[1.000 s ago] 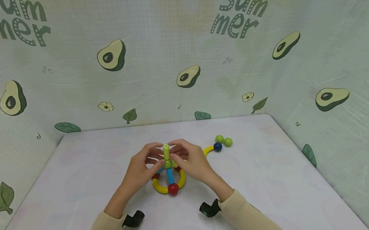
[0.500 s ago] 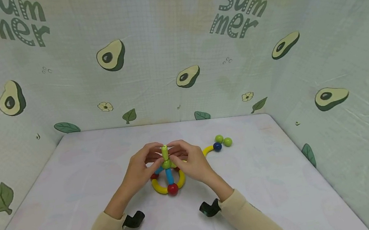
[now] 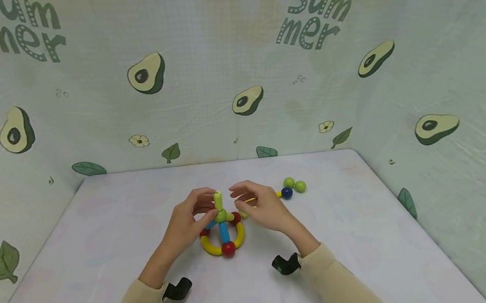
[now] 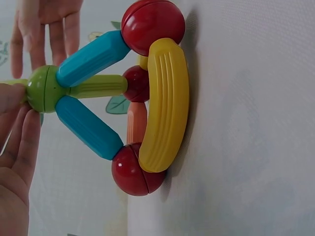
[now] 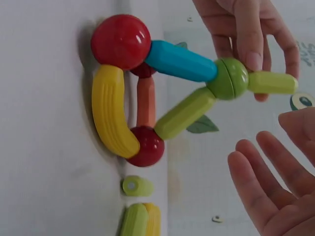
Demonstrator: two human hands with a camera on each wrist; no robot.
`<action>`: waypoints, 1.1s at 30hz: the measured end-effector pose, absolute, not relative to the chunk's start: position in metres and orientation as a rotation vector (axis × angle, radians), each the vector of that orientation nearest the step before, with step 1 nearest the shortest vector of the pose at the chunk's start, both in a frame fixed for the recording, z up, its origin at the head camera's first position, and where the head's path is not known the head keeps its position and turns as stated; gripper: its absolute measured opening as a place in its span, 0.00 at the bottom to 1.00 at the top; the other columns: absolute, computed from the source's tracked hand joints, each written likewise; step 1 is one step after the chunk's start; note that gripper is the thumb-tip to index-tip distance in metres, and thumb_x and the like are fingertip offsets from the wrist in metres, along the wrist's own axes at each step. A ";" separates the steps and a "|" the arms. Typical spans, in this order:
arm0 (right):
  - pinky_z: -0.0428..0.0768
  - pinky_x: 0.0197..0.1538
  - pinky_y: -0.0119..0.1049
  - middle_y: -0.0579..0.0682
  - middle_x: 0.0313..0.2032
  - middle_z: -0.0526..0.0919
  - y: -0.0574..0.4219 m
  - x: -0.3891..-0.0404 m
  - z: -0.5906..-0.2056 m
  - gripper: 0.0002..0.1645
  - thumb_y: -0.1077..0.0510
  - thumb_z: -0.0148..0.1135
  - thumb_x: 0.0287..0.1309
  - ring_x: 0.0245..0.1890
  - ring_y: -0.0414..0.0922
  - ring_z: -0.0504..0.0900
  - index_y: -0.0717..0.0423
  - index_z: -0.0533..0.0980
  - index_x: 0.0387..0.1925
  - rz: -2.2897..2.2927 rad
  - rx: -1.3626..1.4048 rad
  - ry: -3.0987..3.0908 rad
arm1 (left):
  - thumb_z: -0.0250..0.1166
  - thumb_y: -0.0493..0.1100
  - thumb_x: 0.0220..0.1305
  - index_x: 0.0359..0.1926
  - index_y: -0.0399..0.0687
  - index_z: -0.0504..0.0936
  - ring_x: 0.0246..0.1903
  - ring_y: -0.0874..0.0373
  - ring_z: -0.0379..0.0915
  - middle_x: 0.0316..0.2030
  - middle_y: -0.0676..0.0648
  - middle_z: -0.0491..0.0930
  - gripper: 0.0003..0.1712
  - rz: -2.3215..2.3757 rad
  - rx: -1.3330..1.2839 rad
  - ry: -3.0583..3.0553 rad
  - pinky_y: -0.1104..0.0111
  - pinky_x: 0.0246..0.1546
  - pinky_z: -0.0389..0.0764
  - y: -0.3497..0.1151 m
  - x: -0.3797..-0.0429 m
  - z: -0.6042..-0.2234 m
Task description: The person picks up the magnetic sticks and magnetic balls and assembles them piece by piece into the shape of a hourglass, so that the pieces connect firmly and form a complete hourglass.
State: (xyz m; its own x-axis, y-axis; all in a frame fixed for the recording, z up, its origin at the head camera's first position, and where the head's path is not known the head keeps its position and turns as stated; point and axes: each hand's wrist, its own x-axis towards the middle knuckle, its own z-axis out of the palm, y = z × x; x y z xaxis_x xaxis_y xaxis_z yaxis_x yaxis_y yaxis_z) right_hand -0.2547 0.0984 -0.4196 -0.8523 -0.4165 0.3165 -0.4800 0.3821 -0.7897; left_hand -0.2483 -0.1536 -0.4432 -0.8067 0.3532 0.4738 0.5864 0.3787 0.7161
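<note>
A building-toy pyramid of rods and balls stands on the table. Its base joins red balls (image 3: 228, 249) with curved yellow rods (image 4: 168, 105) and a straight orange rod (image 5: 145, 101). Blue rods (image 4: 88, 127) and a light green rod (image 5: 185, 113) slope up to a green ball (image 5: 230, 78) at the apex. From that ball a short light green rod (image 3: 218, 200) points straight up. My left hand (image 3: 187, 216) pinches around the green ball and the foot of this rod, thumb in front, fingers behind. To the right, apart from the pyramid, my right hand (image 3: 264, 208) holds nothing, fingers spread and slightly bent.
Behind my right hand lie loose rods, among them a short light green one (image 5: 138, 186) and a yellow one (image 5: 154, 220). A dark blue ball (image 3: 287, 193) and two green balls (image 3: 301, 186) sit farther right. Printed cloth (image 3: 204, 141) hangs behind the table.
My right hand has come away from the upright rod and moved right, its fingers spreading. The left hand stays at the apex. The pyramid has barely moved.
</note>
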 end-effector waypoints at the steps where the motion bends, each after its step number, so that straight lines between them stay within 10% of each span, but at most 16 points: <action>1: 0.86 0.58 0.49 0.53 0.56 0.87 0.103 -0.256 -0.419 0.21 0.61 0.66 0.73 0.54 0.49 0.88 0.51 0.78 0.65 1.484 0.822 -2.571 | 0.73 0.34 0.68 0.67 0.54 0.73 0.48 0.57 0.87 0.53 0.49 0.86 0.31 -1.393 -0.832 -2.402 0.64 0.53 0.87 -0.153 -0.248 -0.443; 33: 0.82 0.56 0.50 0.56 0.61 0.83 0.198 -0.296 -0.458 0.22 0.61 0.71 0.67 0.58 0.55 0.81 0.54 0.81 0.62 1.006 0.436 -2.810 | 0.73 0.34 0.68 0.67 0.56 0.72 0.49 0.55 0.87 0.52 0.47 0.86 0.32 -1.383 -0.804 -2.426 0.55 0.53 0.87 -0.153 -0.249 -0.446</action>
State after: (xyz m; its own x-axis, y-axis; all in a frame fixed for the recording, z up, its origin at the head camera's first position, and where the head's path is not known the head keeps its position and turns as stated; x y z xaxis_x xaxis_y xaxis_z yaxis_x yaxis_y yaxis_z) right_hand -0.2965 0.1984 -0.4579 -0.9505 -0.2269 0.2125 -0.3102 0.7369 -0.6007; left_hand -0.2488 -0.1534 -0.4462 -0.8215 0.3447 0.4543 0.5665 0.4024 0.7191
